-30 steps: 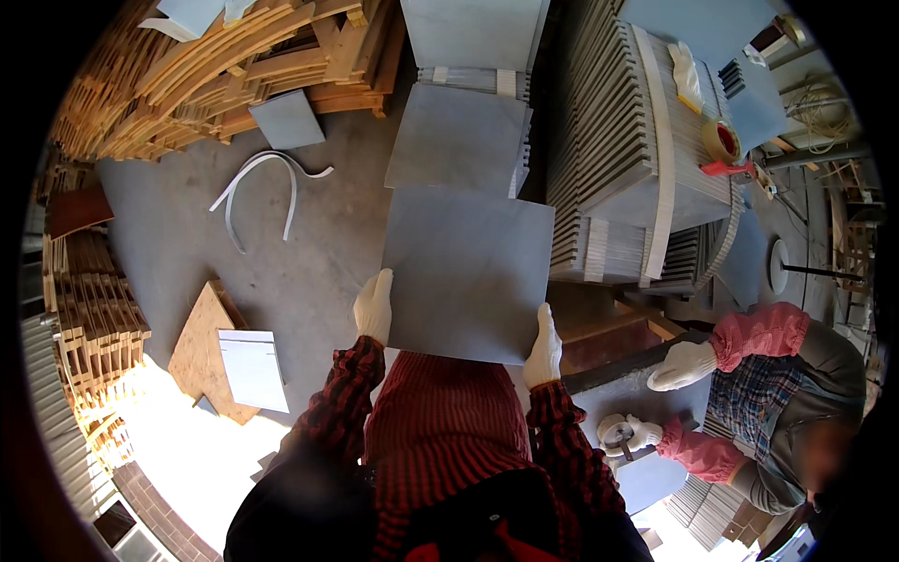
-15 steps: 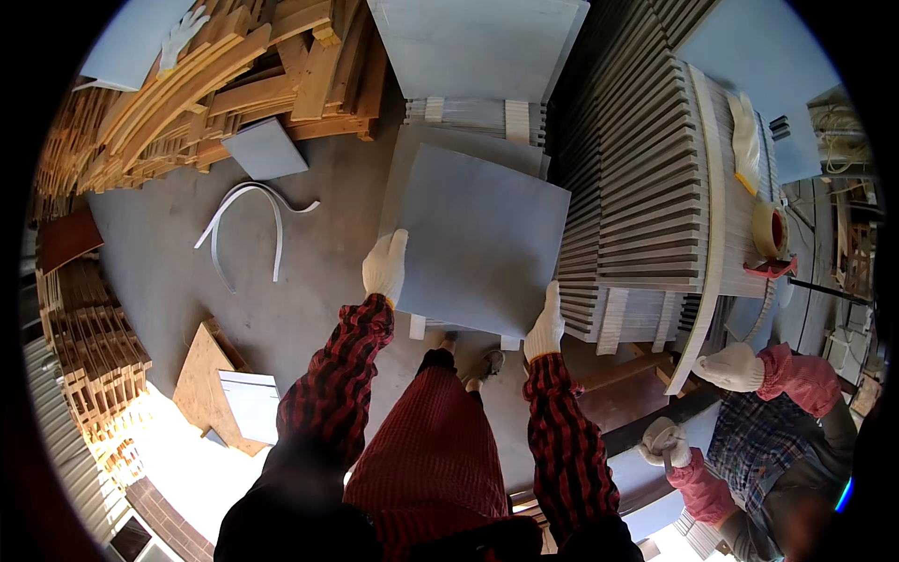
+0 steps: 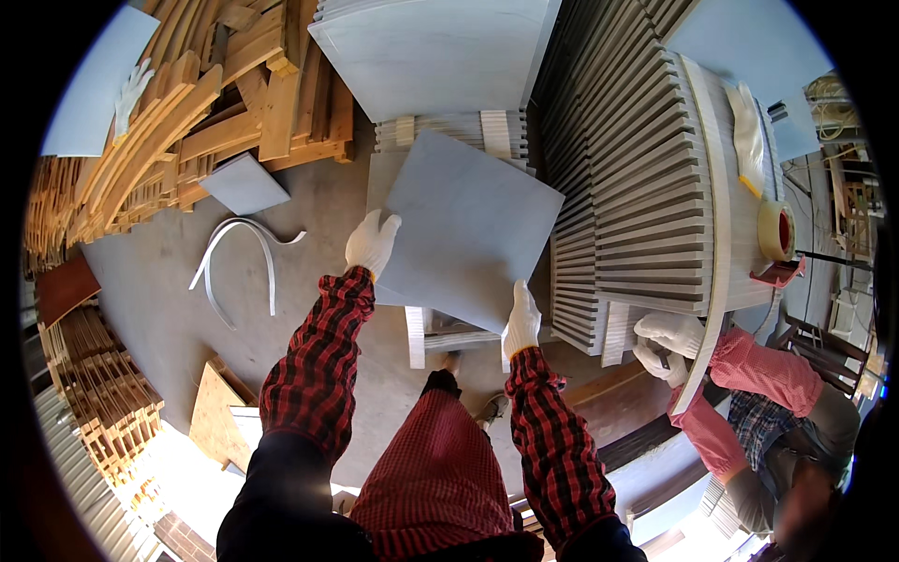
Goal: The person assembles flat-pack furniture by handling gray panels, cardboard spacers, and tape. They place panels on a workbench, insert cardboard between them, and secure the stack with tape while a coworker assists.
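Note:
A grey square slab [image 3: 473, 220] is held between my two white-gloved hands, turned at an angle over a low stack of similar slabs [image 3: 379, 178]. My left hand [image 3: 373, 244] grips its left edge, thumb and fingers on that side. At the near right corner, my right hand [image 3: 522, 320] holds the slab's edge; its fingertips underneath are hidden. White spacer strips [image 3: 416, 339] stick out below the slab on the near side. Behind the low stack stands a taller stack topped by a large pale slab [image 3: 435, 56].
Tall layered slabs [image 3: 646, 187] rise at the right, with a tape roll [image 3: 775, 230] and a white glove [image 3: 746, 140] on top. A co-worker's gloved hands [image 3: 667, 347] are at a pale strap there. Wooden pallets [image 3: 272, 103] and a curled white strip [image 3: 272, 272] lie left.
The slab in my hands has turned slightly clockwise, and my hands have shifted a little left in view. The co-worker's hands have come together at the pale strap.

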Demonstrator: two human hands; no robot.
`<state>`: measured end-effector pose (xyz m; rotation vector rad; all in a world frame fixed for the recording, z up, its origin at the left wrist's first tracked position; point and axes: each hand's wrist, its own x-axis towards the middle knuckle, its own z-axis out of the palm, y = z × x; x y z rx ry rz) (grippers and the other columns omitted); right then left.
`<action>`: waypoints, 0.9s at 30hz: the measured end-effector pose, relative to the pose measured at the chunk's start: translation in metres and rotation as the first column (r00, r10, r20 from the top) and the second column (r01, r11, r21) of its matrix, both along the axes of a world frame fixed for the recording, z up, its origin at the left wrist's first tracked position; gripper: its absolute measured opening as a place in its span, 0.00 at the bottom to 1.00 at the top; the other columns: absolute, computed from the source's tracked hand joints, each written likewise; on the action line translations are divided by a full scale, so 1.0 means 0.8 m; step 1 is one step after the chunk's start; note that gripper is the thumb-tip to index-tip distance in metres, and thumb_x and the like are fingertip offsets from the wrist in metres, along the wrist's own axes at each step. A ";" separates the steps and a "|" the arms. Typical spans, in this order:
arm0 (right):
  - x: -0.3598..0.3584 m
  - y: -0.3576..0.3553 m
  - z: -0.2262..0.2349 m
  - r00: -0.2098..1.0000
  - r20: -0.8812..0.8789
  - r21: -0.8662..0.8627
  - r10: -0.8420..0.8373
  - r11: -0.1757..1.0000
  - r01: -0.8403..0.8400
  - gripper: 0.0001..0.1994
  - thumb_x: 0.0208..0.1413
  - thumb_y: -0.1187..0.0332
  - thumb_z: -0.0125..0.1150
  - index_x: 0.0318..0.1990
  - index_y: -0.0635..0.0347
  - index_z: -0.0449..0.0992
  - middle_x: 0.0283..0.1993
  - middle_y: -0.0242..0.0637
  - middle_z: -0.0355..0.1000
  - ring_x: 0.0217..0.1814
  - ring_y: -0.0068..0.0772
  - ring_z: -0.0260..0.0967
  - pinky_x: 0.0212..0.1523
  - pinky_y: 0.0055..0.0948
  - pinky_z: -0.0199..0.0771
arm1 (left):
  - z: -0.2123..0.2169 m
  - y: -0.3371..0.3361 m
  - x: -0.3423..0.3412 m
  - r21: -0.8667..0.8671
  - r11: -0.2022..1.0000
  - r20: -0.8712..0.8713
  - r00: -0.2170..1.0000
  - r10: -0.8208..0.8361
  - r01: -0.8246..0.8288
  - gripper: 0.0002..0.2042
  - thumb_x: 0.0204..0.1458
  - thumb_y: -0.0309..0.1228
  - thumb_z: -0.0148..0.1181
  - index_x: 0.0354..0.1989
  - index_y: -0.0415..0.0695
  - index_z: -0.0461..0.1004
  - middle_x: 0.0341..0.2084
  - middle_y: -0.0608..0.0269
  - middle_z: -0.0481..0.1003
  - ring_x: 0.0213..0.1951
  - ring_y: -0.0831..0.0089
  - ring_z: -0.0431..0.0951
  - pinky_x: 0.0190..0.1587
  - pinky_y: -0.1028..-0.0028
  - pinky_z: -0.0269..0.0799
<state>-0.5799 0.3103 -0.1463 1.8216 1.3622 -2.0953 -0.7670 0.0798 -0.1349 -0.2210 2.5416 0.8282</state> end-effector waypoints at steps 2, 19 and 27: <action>-0.002 0.004 -0.001 0.967 0.061 0.084 0.247 0.964 -0.251 0.32 0.63 0.44 0.53 0.62 0.63 0.73 0.60 0.47 0.73 0.60 0.43 0.69 0.60 0.44 0.66 | -0.010 -0.008 -0.003 -0.046 0.998 -0.053 0.997 -0.051 0.048 0.29 0.59 0.52 0.51 0.58 0.40 0.73 0.48 0.42 0.78 0.53 0.44 0.77 0.56 0.57 0.70; 0.204 0.008 0.048 0.754 0.069 0.591 0.653 0.582 -0.558 0.22 0.62 0.51 0.53 0.52 0.57 0.79 0.53 0.46 0.77 0.56 0.53 0.73 0.59 0.42 0.72 | 0.105 0.036 -0.005 0.117 0.913 -0.215 0.907 -0.362 0.392 0.25 0.65 0.43 0.53 0.60 0.33 0.71 0.58 0.50 0.75 0.58 0.61 0.76 0.62 0.67 0.67; 0.578 -0.021 0.123 0.786 0.339 0.114 0.516 0.807 -0.579 0.20 0.65 0.51 0.49 0.51 0.53 0.80 0.54 0.46 0.77 0.55 0.51 0.74 0.57 0.43 0.71 | 0.124 0.184 0.376 0.493 0.466 0.169 0.444 -0.880 0.735 0.20 0.62 0.43 0.58 0.52 0.40 0.78 0.47 0.50 0.81 0.51 0.57 0.81 0.55 0.65 0.73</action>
